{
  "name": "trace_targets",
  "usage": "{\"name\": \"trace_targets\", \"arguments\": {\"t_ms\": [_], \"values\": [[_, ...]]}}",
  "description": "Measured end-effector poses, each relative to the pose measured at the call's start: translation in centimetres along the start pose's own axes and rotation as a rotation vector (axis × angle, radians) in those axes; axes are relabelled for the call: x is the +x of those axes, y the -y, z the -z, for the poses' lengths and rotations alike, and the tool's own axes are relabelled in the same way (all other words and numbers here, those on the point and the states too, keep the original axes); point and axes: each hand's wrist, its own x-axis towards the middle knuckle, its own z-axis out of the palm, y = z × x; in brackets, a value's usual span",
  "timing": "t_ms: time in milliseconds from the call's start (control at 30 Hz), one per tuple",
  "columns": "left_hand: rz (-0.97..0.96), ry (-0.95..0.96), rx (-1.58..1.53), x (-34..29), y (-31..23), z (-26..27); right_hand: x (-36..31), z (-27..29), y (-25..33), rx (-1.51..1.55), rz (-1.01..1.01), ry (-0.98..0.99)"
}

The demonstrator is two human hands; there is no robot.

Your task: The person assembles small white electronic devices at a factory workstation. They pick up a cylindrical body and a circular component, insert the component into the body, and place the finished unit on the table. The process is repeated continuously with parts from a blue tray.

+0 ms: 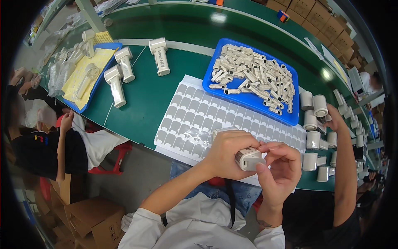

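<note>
- White sleeves (pixel 145 226) and a white top lay nearest, below the wearer's two bare forearms.
- From where I stood, the left hand (pixel 227 151) was wrapped firmly around a white handheld fan (pixel 244 154), its squared end facing up toward the wearer and its round head just showing past the knuckles.
- A thin grey piece (pixel 253 163) sat against that squared end. The right hand (pixel 286 164) had its thumb touching the edge, index finger close by; I could not tell whether the two were pinched together on it.
- The fan was held above the near edge of a white sheet of grey labels (pixel 195 108), spread on a green table (pixel 141 112).
- Just beyond, a blue tray (pixel 248 102) partly covered the sheet, heaped with small white parts (pixel 253 68).
- Off to the left, three more white fans (pixel 160 58) lay apart from the sheet, near a second blue tray with a yellow lining (pixel 76 91).
- On the right, a co-worker's hand (pixel 335 119) reached among clustered white fans (pixel 310 120).
</note>
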Motion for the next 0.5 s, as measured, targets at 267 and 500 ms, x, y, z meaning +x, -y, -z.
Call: {"name": "trace_targets", "arguments": {"t_ms": [267, 500], "values": [[0.007, -0.004, 0.003, -0.25, 0.09, -0.08, 0.05, -0.15, 0.17, -0.022, -0.010, 0.003], [0.014, 0.000, 0.011, -0.06, -0.03, 0.02, 0.06, -0.15, 0.22, 0.001, -0.029, -0.014]]}}
